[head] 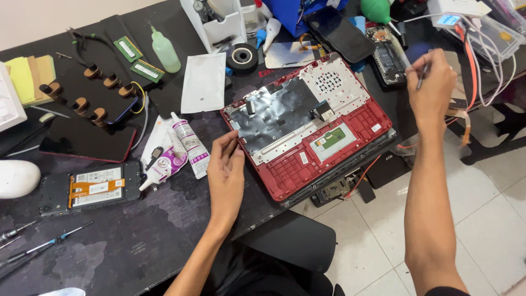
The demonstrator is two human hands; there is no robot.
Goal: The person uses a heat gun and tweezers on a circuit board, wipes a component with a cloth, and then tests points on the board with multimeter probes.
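Resting its fingertips on the near-left edge of a red laptop shell (309, 129), the left hand (226, 174) lies loosely curled and grips nothing, seemingly steadying the part on the dark desk (164, 235). The right hand (432, 87), raised at about two o'clock from the shell and clear of it, is closed in a pinch on a thin metal tool (421, 77), held like a pen with its tip pointing down; whether it is a driver or tweezers cannot be told. The shell sits upside down at the middle of the desk, tilted so one corner hangs over the desk's near edge, its silver keyboard backing and green touchpad board (332, 138) facing up, probably so the inner side can be reached. Under its overhanging corner lies another dark laptop part (339, 189), half hidden. At nine o'clock from the left hand lie two glue tubes (183, 143), and further out at eight o'clock an opened phone (90, 190) with an orange ribbon. At eleven o'clock a white sheet (204, 82) and a squeeze bottle (165, 51) stand within reach; a tape roll (242, 57) sits at twelve. Screwdrivers (44, 244) lie at the desk's near-left corner.
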